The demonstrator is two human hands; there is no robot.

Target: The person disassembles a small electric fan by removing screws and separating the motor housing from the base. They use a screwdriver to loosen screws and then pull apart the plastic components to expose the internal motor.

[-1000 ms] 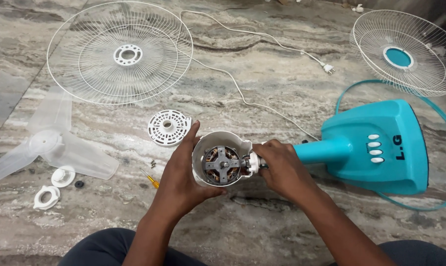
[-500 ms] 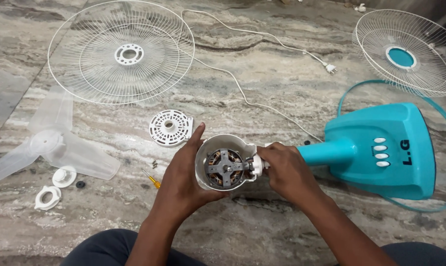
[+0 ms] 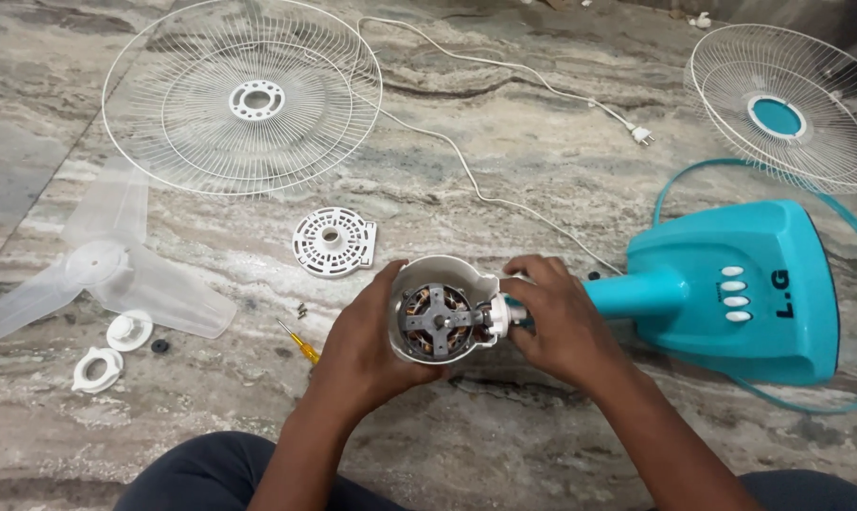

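My left hand (image 3: 367, 345) cupped the smooth white motor housing (image 3: 440, 308), its copper windings exposed, above the veined marble floor (image 3: 504, 161). My right hand (image 3: 556, 322) gripped the neck joint beside the glossy teal stand (image 3: 731, 289).

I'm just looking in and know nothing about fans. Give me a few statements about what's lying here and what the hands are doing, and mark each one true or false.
1. The left hand cups the white motor housing, whose open side shows the motor. True.
2. The right hand rests on the teal base. False: it grips the neck joint beside the housing; the teal base lies further right on the floor.
3. The clear fan blade is mounted on the motor. False: it lies on the floor at the left.
4. Two wire guards lie on the floor, a large one at upper left and one with a teal centre at upper right. True.
5. A small yellow-handled screwdriver lies near the left hand. True.
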